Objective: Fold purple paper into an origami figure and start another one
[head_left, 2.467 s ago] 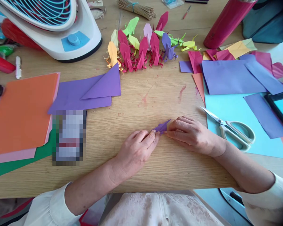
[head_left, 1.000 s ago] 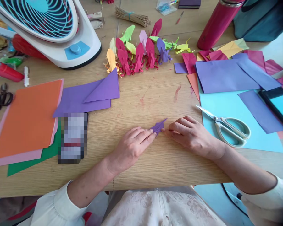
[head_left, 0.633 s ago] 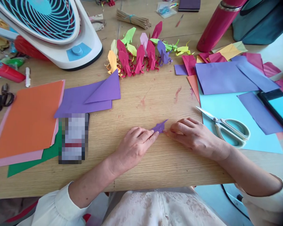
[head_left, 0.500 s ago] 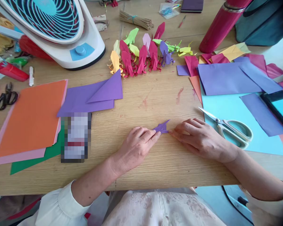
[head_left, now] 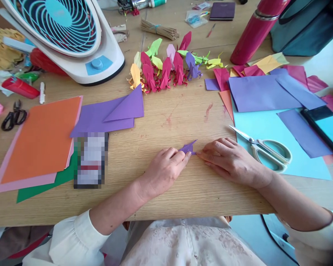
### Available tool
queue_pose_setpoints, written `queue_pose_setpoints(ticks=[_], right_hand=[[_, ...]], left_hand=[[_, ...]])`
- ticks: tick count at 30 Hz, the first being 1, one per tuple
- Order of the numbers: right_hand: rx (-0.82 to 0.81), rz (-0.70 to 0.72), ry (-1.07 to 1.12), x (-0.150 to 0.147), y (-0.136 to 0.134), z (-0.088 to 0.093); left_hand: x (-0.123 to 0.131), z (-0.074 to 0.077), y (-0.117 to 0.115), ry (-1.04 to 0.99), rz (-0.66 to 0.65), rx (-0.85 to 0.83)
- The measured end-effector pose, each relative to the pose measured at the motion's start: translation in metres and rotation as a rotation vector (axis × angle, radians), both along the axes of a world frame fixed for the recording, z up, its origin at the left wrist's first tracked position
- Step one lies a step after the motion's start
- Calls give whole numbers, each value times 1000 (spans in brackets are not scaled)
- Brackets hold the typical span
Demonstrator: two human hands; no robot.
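While left hand grips folded purple paper toward worktop front edge, right hand pinches its thin end.

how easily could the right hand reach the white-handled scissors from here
Probably yes: the scissors lie uncovered, mostly on the light blue paper, beside the right hand, and nothing visible stands between, though that hand is at the purple folded piece.

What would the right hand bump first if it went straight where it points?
Probably the small purple folded paper held by the left hand; the right hand may already touch it.
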State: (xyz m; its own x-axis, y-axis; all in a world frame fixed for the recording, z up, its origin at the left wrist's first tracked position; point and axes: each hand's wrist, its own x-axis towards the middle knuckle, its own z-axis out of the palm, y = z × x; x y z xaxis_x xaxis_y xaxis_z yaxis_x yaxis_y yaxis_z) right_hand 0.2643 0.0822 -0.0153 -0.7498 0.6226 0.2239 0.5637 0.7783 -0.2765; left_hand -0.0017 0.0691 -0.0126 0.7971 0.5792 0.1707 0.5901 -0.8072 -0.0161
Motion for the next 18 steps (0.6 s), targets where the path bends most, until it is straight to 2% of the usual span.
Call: queue_pose_setpoints(ticks=[9,13,18], right_hand=[[-3,-38,57,0,0,-2],[-10,-168,177,-10,-3,-5],[-91,-298,208,-28,-6,-4]], left_hand=[[1,-6,0,-108,43,-34],[2,-10,2,-203,47,-10],[6,-14,5,-258,79,70]])
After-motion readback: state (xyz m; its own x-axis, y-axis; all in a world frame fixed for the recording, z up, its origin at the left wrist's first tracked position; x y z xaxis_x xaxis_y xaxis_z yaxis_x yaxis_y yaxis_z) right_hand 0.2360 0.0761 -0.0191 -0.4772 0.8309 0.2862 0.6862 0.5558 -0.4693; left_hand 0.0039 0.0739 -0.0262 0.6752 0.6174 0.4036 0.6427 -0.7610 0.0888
